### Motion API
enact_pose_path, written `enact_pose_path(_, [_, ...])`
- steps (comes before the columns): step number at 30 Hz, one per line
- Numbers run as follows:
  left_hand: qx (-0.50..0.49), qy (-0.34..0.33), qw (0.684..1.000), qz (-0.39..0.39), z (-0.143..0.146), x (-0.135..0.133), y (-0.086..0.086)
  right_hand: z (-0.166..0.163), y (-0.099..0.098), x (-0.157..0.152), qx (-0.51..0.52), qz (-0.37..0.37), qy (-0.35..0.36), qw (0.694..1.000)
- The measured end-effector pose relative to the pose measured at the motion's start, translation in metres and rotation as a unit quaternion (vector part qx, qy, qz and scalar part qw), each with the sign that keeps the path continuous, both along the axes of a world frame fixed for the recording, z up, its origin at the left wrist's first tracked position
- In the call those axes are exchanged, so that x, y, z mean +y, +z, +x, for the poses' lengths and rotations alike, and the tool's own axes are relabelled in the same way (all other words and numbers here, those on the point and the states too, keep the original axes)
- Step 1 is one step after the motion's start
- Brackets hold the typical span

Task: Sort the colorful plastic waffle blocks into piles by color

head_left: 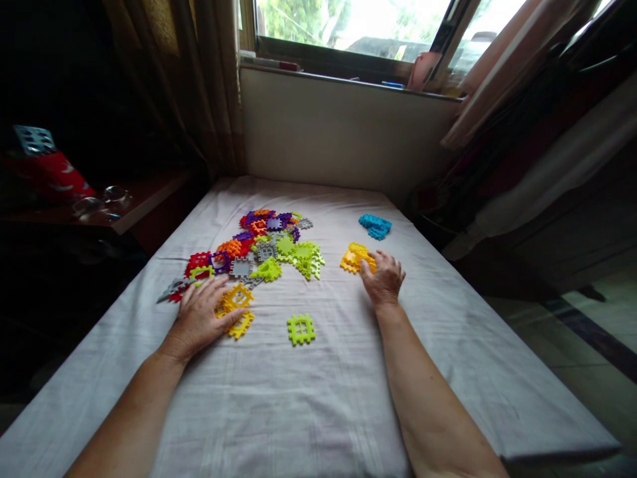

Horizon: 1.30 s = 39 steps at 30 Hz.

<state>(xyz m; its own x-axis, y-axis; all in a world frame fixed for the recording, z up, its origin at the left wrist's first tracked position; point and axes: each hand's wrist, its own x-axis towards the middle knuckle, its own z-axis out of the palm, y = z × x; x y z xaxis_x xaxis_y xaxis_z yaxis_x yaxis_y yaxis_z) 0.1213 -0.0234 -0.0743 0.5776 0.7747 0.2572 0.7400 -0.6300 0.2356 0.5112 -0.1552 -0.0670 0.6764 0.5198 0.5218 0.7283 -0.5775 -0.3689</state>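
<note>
Yellow interlocking pieces [231, 302] under the left hand [199, 317], left of table center; second yellow stack [352, 260] at the right hand [385, 277], toward the table's right edge. Single green window piece [301, 321] lies flat between, closer to the near side. Mixed pile [267, 251] of red, purple, orange, gray and green pieces runs from by the left edge toward the far edge; blue pieces [377, 227] sit near the far right corner. Table [448, 312] has a pale, wrinkled cloth [279, 411], far edge at a light wall [338, 126] below a bright window [348, 30]. Brown curtain [213, 79] past the far left corner; dark side desk [149, 199] off the left edge with glasses [117, 194] and a red container [54, 176]. Hanging fabrics [527, 206] and tiled floor [587, 338] beyond the right edge. Both forearms reach in from the near side. Left hand palm down, thumb apart from fingers, over its pieces; right hand farther forward, fingers bent, thumb and fingertips at its stack. Cannot tell if either one grips.
</note>
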Motion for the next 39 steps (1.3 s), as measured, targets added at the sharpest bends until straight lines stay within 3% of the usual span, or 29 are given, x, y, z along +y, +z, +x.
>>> enact_pose_path(9, [-0.017, -0.011, 1.0, 0.013, 0.005, -0.009, 0.006, -0.062, 0.007, 0.008, -0.027, 0.02, 0.212, 0.977])
enact_pose_path(16, [-0.061, -0.048, 0.997, 0.021, 0.01, -0.01, 0.003, -0.124, 0.014, 0.015, 0.023, -0.029, 0.357, 0.933])
enact_pose_path(24, [-0.067, -0.122, 0.99, 0.027, 0.022, -0.02, 0.002, -0.17, 0.011, 0.026, 0.114, -0.06, 0.428, 0.894])
enact_pose_path(28, [-0.077, -0.099, 0.992, 0.027, 0.016, -0.015, 0.005, -0.151, 0.009, 0.027, 0.146, -0.022, 0.391, 0.908])
enact_pose_path(33, [-0.062, -0.038, 0.997, 0.025, -0.009, 0.004, 0.005, -0.076, 0.015, 0.021, 0.168, 0.074, 0.183, 0.966])
enact_pose_path(36, [-0.028, -0.028, 0.999, -0.002, -0.021, 0.012, 0.002, -0.033, 0.021, 0.018, 0.151, 0.063, 0.069, 0.984])
enact_pose_path(39, [0.015, -0.032, 0.999, -0.037, -0.029, 0.014, -0.002, -0.007, 0.025, 0.017, 0.115, 0.009, 0.018, 0.993])
